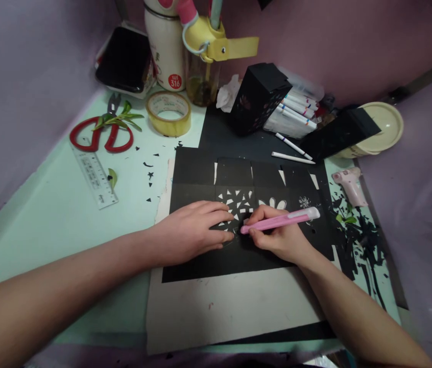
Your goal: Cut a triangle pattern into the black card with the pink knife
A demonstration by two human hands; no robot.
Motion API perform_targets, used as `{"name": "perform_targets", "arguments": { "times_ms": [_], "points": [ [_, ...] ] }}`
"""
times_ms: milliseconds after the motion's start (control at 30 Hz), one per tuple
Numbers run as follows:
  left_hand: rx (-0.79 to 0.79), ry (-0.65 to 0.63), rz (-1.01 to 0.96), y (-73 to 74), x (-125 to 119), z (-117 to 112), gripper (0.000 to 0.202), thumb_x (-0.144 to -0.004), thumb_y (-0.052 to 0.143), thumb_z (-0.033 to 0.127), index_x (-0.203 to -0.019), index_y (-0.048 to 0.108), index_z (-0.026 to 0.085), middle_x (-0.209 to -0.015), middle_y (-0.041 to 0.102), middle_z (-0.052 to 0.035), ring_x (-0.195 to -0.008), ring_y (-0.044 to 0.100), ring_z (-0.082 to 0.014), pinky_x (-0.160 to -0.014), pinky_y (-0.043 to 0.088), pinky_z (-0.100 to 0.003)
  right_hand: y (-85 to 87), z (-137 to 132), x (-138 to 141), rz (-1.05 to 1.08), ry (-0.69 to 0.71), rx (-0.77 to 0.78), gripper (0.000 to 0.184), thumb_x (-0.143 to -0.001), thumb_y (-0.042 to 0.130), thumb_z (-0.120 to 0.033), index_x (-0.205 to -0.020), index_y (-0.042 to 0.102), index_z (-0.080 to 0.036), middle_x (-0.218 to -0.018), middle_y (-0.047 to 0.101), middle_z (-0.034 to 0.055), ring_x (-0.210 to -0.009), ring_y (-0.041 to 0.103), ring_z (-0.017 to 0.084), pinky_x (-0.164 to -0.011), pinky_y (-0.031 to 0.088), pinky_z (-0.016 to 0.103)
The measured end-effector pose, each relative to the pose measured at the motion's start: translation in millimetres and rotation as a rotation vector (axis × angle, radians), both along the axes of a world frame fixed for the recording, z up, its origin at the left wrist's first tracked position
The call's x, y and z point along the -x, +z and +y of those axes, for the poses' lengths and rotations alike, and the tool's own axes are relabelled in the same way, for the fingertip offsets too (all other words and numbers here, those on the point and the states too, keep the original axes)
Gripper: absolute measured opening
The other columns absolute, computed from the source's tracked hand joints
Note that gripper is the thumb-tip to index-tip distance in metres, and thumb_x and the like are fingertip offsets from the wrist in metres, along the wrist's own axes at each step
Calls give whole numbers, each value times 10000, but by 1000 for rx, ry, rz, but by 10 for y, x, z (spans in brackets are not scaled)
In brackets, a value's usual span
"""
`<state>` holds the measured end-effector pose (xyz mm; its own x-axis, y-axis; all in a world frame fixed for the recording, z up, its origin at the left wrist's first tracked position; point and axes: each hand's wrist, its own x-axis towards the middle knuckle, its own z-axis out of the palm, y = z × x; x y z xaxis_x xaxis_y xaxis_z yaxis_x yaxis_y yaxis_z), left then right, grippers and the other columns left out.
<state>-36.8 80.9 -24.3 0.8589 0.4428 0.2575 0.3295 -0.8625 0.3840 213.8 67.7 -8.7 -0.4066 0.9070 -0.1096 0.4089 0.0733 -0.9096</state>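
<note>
A black paper sheet [200,179] with small cut-out shapes lies on a white board [223,306] in the middle of the table. My left hand [193,230] rests flat on the black paper, fingers stretched out toward the cut-outs. My right hand [281,235] is closed round a pink craft knife [281,221], whose tip touches the paper just right of my left fingertips. The knife lies nearly level, its white end pointing right.
Red scissors [99,135], a clear ruler [95,176] and a tape roll [169,112] sit at the left. A black paper box [258,97], markers [296,110], bottles [166,46] and a cream lid [382,125] stand behind. A pink glue gun [348,184] and black scraps [361,240] lie at the right.
</note>
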Motion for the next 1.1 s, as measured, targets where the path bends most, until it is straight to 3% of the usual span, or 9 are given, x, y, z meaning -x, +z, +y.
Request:
{"name": "perform_targets", "arguments": {
  "times_ms": [600, 1100],
  "points": [
    [-36, -20, 34, -9, 4, 12, 232, -972, 554, 299, -1159, 669, 227, -1296, 598, -112, -1270, 508, -309, -1004, 478, -479, -12, -6, 13, 52, -103, -69, 49, -754, 658, -189, -737, 615, -207, -755, 741, 18, -663, 654, 153, -602, 496, 259],
    [-41, -26, -6, -38, 10, 16, 224, -973, 549, 301, -1135, 670, 205, -1273, 609, -119, -1250, 519, -314, -994, 482, -489, -28, -13, -8, -96, 2, -202, 42, -773, 706, -193, -742, 685, -210, -729, 740, 11, -604, 644, 138, -531, 469, 233]
  ]
}}
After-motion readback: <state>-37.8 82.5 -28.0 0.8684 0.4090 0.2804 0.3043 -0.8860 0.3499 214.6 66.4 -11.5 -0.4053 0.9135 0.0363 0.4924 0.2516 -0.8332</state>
